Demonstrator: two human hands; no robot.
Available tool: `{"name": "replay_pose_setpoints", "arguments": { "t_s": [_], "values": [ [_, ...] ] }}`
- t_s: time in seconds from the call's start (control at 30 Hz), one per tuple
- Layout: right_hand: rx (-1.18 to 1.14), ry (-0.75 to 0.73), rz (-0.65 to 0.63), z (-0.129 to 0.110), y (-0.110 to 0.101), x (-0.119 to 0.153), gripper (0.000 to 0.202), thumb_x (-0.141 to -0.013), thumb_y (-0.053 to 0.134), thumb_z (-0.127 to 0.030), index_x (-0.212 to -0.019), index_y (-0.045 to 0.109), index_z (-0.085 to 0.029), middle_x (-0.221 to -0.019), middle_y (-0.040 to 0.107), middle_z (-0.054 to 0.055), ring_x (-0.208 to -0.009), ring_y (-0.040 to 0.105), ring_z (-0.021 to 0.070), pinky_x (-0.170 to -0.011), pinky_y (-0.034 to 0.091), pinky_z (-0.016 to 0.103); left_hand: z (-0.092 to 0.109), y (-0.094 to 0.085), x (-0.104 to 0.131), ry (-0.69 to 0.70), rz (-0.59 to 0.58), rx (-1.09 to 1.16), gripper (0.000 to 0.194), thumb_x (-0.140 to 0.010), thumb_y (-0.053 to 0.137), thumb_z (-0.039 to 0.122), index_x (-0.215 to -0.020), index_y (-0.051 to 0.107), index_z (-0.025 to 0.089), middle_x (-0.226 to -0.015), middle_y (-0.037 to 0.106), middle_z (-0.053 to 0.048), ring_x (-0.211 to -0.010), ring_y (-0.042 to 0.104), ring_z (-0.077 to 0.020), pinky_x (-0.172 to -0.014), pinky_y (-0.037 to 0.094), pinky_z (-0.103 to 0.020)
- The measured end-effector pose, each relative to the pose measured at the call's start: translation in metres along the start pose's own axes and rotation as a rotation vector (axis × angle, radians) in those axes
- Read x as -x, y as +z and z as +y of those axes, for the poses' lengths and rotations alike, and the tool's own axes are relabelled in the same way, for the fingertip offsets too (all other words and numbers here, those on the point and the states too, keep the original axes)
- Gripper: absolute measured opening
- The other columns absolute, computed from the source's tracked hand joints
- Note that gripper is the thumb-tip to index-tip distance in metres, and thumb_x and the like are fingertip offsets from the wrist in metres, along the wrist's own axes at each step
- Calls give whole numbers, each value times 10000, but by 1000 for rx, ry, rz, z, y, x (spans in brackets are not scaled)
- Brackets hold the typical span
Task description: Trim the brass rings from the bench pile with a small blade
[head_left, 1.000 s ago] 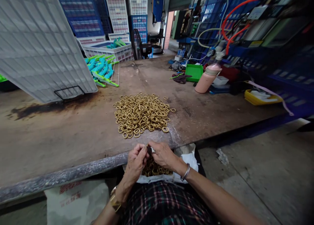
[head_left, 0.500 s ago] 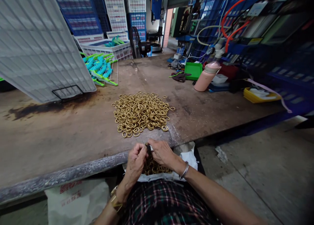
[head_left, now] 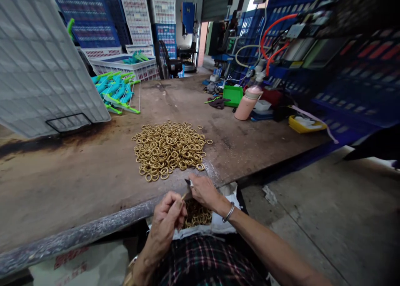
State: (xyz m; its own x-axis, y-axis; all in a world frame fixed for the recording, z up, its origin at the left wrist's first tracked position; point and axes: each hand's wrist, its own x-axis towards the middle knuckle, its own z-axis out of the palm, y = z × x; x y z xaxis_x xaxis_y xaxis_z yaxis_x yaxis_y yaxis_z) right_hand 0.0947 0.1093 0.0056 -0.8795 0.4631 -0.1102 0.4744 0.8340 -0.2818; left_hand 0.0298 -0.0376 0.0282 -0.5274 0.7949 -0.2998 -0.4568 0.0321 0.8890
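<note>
My left hand (head_left: 167,215) is closed in a pinch on a gold-coloured ring (head_left: 183,197), of which only an edge shows past the fingertips. Just right of it, my right hand (head_left: 204,191) grips a small knife (head_left: 188,189) with a dark pointed blade; its handle is hidden in the fingers. Both hands are above a white sack (head_left: 223,227) on my lap, where many more gold rings (head_left: 200,216) lie. Beyond my hands, a heap of gold rings (head_left: 170,150) is spread on the wooden table (head_left: 78,186).
A large white plastic crate (head_left: 50,69) stands on the table at left, beside turquoise-and-green plastic parts (head_left: 117,90). At right are a green tray (head_left: 233,95), a pink bottle (head_left: 248,103) and a yellow tray (head_left: 304,124). The table's front edge (head_left: 93,223) is wrapped in plastic.
My left hand has moved down and away from the right, so the ring's edge and the blade now show between them. The whole view has shifted slightly right.
</note>
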Motion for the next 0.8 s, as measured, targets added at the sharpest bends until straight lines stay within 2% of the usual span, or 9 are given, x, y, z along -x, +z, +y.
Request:
{"name": "replay_pose_setpoints", "arguments": {
  "t_s": [0.07, 0.17, 0.33, 0.5, 0.67, 0.8],
  "values": [
    [-8, 92, 109, 10, -5, -2, 246, -769, 415, -128, -995, 507, -164, -863, 648, 61, -769, 586, 171, -631, 331, 244, 2, 0, -4, -95, 29, 141, 344, -649, 668, 466, -661, 482, 176, -549, 519, 35, -395, 376, -48, -356, 257, -166],
    [13, 216, 223, 28, -7, -4, 241, -824, 395, -175, -1049, 480, -189, -970, 637, 54, -818, 591, 167, -638, 337, 240, -1, -3, -11, -152, 77, 259, 333, -641, 686, 425, -686, 490, 160, -644, 575, -1, -456, 429, -56, -381, 290, -164],
    [101, 230, 165, 49, 2, -9, 250, -854, 386, -222, -1093, 461, -216, -979, 630, 48, -802, 604, 172, -628, 352, 248, -8, -10, -13, -183, 50, 349, 251, -670, 672, 341, -742, 510, 163, -684, 586, -7, -483, 455, -64, -380, 284, -159],
    [160, 219, 154, 49, 7, -11, 257, -867, 351, -194, -1099, 460, -215, -987, 619, 61, -778, 612, 178, -623, 368, 260, -10, -16, -16, -244, 40, 482, 300, -645, 681, 229, -913, 562, 167, -661, 576, 5, -481, 478, -67, -394, 322, -158],
    [128, 227, 162, 48, 5, -10, 239, -856, 359, -186, -1065, 473, -214, -990, 626, 64, -787, 612, 178, -639, 371, 254, -13, -20, -21, -304, 140, 555, 70, -698, 632, 161, -724, 592, 110, -702, 622, -50, -559, 570, -106, -419, 403, -168],
    [70, 196, 185, 48, 3, -11, 288, -846, 400, -227, -1130, 437, -199, -1048, 622, 81, -857, 602, 188, -674, 372, 252, -17, -22, -22, -347, 181, 558, 89, -735, 589, 123, -651, 585, 92, -730, 635, -73, -622, 616, -149, -412, 422, -182]
  ]
}}
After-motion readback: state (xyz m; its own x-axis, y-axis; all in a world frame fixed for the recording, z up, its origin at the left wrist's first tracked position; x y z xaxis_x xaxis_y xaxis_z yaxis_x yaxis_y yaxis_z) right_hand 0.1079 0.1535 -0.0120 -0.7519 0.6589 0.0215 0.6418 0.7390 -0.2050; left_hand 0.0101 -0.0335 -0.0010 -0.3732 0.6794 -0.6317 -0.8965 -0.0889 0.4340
